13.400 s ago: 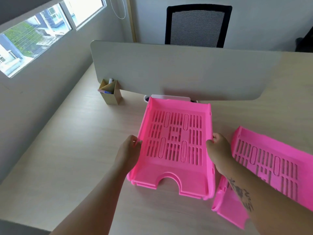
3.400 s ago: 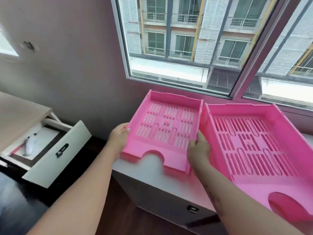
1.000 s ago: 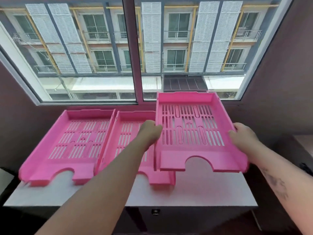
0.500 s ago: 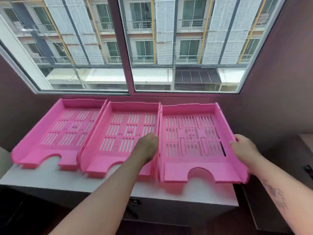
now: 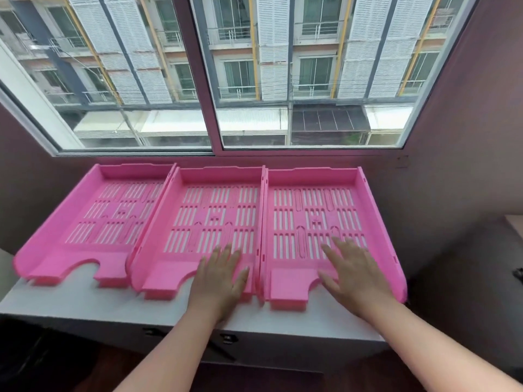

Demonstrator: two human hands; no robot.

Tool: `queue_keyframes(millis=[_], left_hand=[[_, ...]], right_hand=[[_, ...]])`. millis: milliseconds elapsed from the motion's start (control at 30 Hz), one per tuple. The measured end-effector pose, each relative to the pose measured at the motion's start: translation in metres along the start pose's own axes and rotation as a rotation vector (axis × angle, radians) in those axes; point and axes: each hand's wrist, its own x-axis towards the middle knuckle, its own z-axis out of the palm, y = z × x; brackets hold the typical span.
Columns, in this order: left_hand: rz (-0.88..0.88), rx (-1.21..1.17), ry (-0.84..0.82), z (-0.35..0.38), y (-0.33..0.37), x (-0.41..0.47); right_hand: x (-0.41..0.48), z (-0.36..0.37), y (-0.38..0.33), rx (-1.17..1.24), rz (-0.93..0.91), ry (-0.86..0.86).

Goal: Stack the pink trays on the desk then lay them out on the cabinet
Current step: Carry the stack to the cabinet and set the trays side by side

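Three pink slotted trays lie side by side on the white cabinet top [image 5: 85, 301] under the window. The left tray [image 5: 93, 219] is angled slightly; the middle tray [image 5: 209, 210] and the right tray [image 5: 311, 205] touch along their sides. My left hand [image 5: 219, 278] is flat with fingers spread over the front right part of the middle tray. Over the front of the right tray, my right hand [image 5: 353, 273] is also flat with fingers apart. Neither hand holds anything.
A large window [image 5: 226, 72] runs behind the trays, with a dark wall [image 5: 467, 137] to the right. The cabinet's front shows small latches [image 5: 227, 338] below the top. A desk corner [image 5: 515, 224] shows at the far right edge.
Both hands have let go of the right tray's side walls and now lie flat over the trays' fronts. The right tray rests level on the cabinet beside the middle one.
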Motion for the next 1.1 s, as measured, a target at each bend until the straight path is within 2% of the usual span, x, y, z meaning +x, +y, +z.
queue_keyframes(millis=[67,133,600,733,833,900,967,1033,1100], left_hand=[[-0.002,0.004,0.023,0.002,-0.002,0.0],[0.0,0.011,0.039,0.004,-0.002,0.002],[-0.017,-0.059,0.074,0.001,-0.018,0.027],[0.057,-0.036,0.021,-0.013,-0.02,0.028],[0.094,0.024,0.122,-0.034,-0.044,0.027],[0.019,0.031,0.252,-0.048,-0.073,0.025],[-0.132,0.001,0.326,-0.06,-0.106,0.024],[-0.313,-0.097,0.293,-0.069,-0.133,0.026],[-0.421,-0.278,0.196,-0.077,-0.146,0.03]], right_hand=[[-0.005,0.014,-0.012,0.045,0.009,-0.091],[-0.004,0.022,-0.018,0.025,0.02,-0.105],[0.028,0.027,-0.034,-0.044,0.046,-0.09],[0.035,0.022,-0.04,-0.03,0.077,-0.125],[0.045,0.012,-0.06,0.078,0.103,-0.043],[0.049,0.005,-0.089,0.173,0.069,0.07],[0.053,0.003,-0.124,0.257,0.026,0.109],[0.058,0.007,-0.154,0.33,0.044,0.092],[0.064,0.013,-0.175,0.409,0.125,0.056]])
